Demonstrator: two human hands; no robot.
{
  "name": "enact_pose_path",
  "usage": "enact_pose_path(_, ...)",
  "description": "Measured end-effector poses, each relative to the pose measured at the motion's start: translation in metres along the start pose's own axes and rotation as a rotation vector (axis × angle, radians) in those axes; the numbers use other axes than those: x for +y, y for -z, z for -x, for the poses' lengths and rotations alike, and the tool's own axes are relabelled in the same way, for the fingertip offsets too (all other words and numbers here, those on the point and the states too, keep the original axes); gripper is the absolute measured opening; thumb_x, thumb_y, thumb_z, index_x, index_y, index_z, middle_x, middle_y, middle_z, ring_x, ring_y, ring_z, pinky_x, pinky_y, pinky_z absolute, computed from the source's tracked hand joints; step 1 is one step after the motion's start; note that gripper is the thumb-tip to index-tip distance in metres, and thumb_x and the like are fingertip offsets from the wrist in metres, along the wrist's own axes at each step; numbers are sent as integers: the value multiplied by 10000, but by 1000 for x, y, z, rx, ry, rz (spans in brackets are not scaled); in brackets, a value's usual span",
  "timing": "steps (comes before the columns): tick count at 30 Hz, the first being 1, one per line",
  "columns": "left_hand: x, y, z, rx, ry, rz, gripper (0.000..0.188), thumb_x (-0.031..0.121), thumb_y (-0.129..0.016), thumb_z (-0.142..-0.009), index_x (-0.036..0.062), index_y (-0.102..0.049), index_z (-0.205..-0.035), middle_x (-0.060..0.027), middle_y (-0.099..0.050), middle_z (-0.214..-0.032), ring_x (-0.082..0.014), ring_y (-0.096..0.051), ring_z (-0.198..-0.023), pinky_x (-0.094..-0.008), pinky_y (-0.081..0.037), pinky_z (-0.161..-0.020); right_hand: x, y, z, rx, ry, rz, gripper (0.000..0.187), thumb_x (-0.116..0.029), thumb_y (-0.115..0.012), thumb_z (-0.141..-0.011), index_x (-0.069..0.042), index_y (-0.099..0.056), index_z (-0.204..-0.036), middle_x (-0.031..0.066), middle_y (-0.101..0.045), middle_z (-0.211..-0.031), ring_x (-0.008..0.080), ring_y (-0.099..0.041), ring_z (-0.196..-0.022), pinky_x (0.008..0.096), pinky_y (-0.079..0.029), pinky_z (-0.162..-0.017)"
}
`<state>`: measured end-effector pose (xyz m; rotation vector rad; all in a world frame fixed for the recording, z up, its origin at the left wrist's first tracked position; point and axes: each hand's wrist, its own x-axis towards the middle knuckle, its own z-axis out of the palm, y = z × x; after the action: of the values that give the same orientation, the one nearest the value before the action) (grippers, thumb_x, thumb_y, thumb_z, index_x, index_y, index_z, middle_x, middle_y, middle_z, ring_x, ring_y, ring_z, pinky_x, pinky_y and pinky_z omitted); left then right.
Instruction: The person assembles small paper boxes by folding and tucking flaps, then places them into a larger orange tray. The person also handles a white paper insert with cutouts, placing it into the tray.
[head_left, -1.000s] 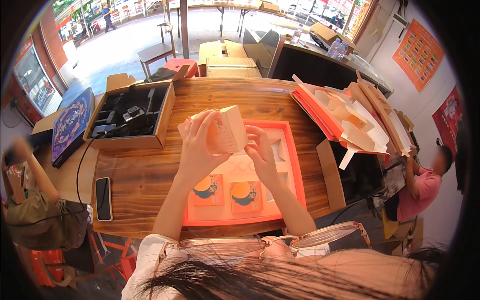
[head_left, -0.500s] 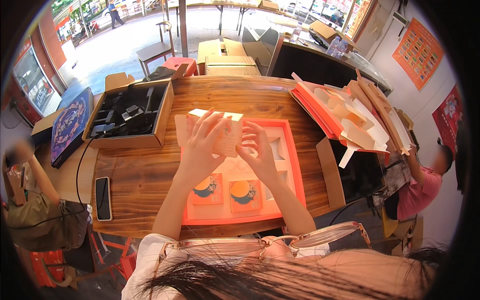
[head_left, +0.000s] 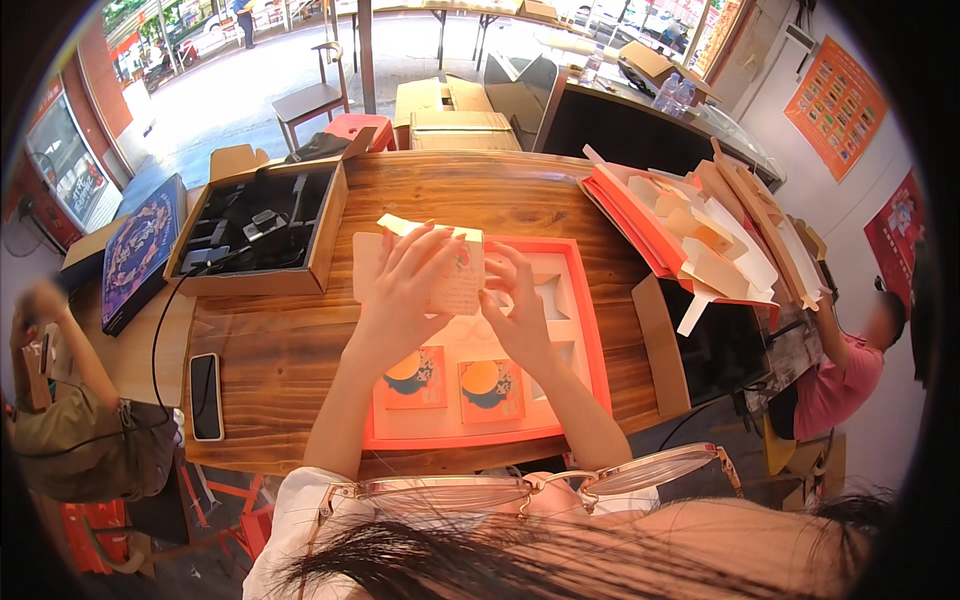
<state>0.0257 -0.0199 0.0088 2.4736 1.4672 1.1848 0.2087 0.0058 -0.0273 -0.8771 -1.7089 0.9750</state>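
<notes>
Between my hands, above the tray, is a small pale paper box [head_left: 455, 286] with a printed design on its side. One pale flap stands out on its left, and its top edge is brightly lit. My left hand [head_left: 403, 288] is closed over the box from the left, its fingers lying across the top. At the box's right edge, my right hand [head_left: 516, 310] has bent fingers, with thumb and fingertips against the side. Below lies a red-rimmed tray [head_left: 597, 375] with a pale insert. Two small boxes with orange-and-teal pictures, a left one [head_left: 414, 378] and a right one [head_left: 491, 391], sit in it.
A phone [head_left: 207, 398] lies at the table's left. Behind it stands an open carton [head_left: 255, 284] of black gear and cable, beside a blue patterned box [head_left: 146, 255]. Unfolded red and white cartons [head_left: 690, 225] pile up at right. People are at both sides.
The small box has turned slightly in my hands, and its top flap shows tilted up more. My fingers have shifted a little; both hands stay on it.
</notes>
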Motion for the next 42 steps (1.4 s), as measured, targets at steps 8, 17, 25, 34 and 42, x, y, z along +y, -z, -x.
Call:
enact_pose_path(8,-9,12,0,-8,39,167,796,68,-786,-579,107,-494,-1318,-77,-467,-1320,-284,-378,-1299,-432,-283,-1110,0,5,0,-40,-95,-79,600,13,-505,-853,-106,-297,-1404,175,-580,-1248,171,-574,-1063,305,-466,-863)
enact_pose_path(17,-18,22,3,11,79,256,831,62,-820,-543,83,-499,-1310,-102,-461,-1346,-299,-402,-1286,-408,-310,-1093,10,11,-2,-69,-89,-361,515,-31,-489,-879,-55,-323,-1366,91,-611,-1110,129,-562,-981,268,-438,-822)
enact_pose_path(25,-18,35,4,41,126,392,847,29,-826,-538,68,-490,-1314,-101,-455,-1351,-289,-429,-1256,-370,-397,-1034,21,14,-8,153,-159,-450,226,-150,-503,-943,-77,-480,-1156,10,-594,-980,87,-553,-920,273,-451,-801)
enact_pose_path(34,-20,38,6,57,129,458,890,30,-831,-532,75,-472,-1346,-108,-437,-1373,-263,-422,-1274,-355,-387,-1056,14,19,-10,62,-231,-794,135,-187,-508,-968,-73,-578,-983,8,-628,-920,98,-574,-808,289,-468,-687)
enact_pose_path(42,-23,30,4,24,180,379,867,-4,-745,-575,92,-419,-1373,-103,-427,-1423,-272,-366,-1348,-387,-331,-1104,28,27,-12,-72,-260,-996,127,-189,-528,-962,-85,-601,-964,3,-642,-897,94,-558,-767,286,-444,-659)
